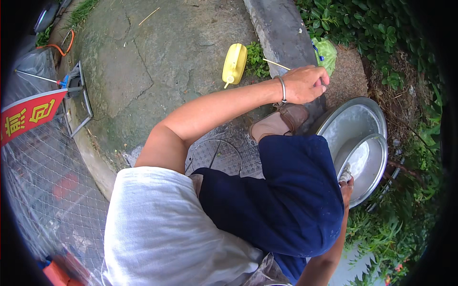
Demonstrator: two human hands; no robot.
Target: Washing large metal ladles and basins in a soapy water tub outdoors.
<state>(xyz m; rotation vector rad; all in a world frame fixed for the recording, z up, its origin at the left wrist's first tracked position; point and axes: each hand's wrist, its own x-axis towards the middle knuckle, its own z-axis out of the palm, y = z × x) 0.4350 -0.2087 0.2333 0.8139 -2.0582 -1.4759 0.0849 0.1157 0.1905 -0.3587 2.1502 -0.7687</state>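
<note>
My left hand [304, 84], with a metal bangle at the wrist, hangs over the concrete curb with its fingers curled. Whether it pinches anything is hidden. A thin pale stick [277, 64] runs up to its back edge. Beyond its fingers lies a light green plastic bag [326, 59] with blue print. My right hand [346, 189] grips the near rim of a smaller metal basin [370, 171], thumb side inside. A whitish lumpy wad [345, 174] sits at its fingertips; its material is unclear. The smaller basin overlaps a large metal basin [361, 112] with white residue inside.
A yellow plastic jug [234, 64] stands on cracked concrete. My brown shoe [295, 116] rests by the curb [279, 32]. A round patterned stool seat [218, 157] shows beside my legs. Leafy shrubs [390, 32] border the right. Left are a red sign [34, 112] and plastic sheeting [46, 178].
</note>
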